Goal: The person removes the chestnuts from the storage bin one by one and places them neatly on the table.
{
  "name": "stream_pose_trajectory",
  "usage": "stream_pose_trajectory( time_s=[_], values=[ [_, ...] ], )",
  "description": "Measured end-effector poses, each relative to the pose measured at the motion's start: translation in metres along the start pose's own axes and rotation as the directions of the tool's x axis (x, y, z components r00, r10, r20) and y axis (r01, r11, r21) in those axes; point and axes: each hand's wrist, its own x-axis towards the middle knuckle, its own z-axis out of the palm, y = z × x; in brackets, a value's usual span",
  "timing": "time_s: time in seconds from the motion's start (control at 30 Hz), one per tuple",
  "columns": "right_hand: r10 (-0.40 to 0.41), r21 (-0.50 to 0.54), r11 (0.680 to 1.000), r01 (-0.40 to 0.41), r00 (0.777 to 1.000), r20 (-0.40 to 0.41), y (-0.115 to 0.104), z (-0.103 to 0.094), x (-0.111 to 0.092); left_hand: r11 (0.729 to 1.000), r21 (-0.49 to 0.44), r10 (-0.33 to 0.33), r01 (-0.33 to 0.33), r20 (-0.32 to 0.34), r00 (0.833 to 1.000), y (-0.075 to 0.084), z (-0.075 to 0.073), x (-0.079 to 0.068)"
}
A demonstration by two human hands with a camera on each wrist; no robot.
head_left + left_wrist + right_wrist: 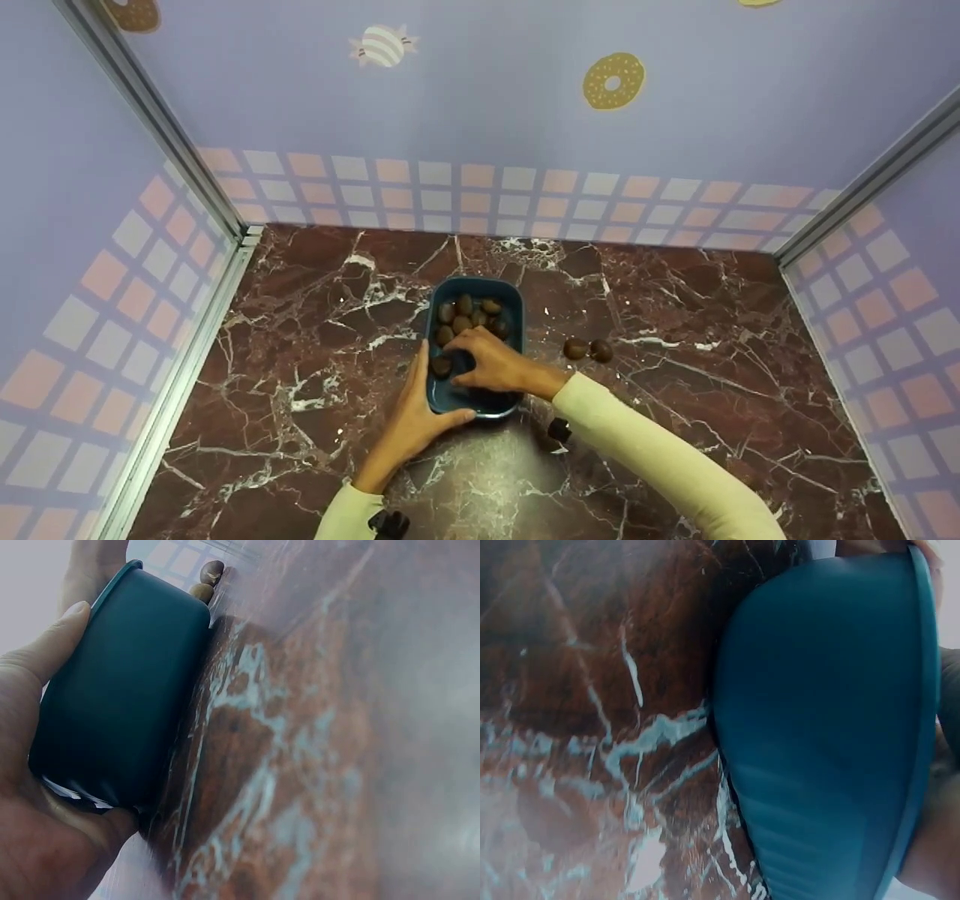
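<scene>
A dark teal rectangular container (512, 289) stands on the marbled surface with several brown chestnuts (465, 304) inside, mostly toward its far end. My left hand (411, 420) grips the near left corner, fingers along the left side and thumb over the near rim; the left wrist view shows this hand against the container's wall (120, 682). Reaching in over the right rim, my right hand (491, 361) has bent fingers, index and thumb apart, right by a single chestnut (441, 366) near the left wall. I cannot tell whether it pinches that chestnut.
Two more chestnuts (588, 349) lie side by side on the marbled surface (675, 420), right of the container. Lilac panels with a checked border (480, 199) enclose the back and both sides, with metal rails (180, 420) at the corners and left edge.
</scene>
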Motion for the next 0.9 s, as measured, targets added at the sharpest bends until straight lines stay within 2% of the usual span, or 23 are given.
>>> stream_pose_trajectory(
  time_s=[0.13,0.3,0.5,0.67,0.9],
  values=[
    [0.056,0.031,0.998,-0.056,0.998,0.012,0.009,0.011,0.006,1.0,-0.019,0.0,0.0,0.003,1.0,-0.001,0.0,0.0],
    [0.106,0.042,0.994,-0.105,0.994,-0.011,0.026,0.032,0.014,1.0,-0.014,-0.013,0.013,-0.001,1.0,-0.001,0.0,0.0],
    [0.102,0.004,0.995,-0.102,0.993,-0.052,0.035,0.05,0.017,1.0,-0.006,0.004,-0.004,-0.01,1.0,0.0,0.0,0.0],
    [0.091,-0.017,0.996,-0.092,0.993,-0.081,0.023,0.046,0.015,1.0,-0.006,0.008,-0.008,-0.016,1.0,-0.001,0.001,0.0],
    [0.137,0.045,0.99,-0.134,0.988,-0.071,-0.023,0.009,0.002,1.0,-0.002,0.001,-0.001,-0.007,1.0,-0.001,0.0,0.0]
  ],
)
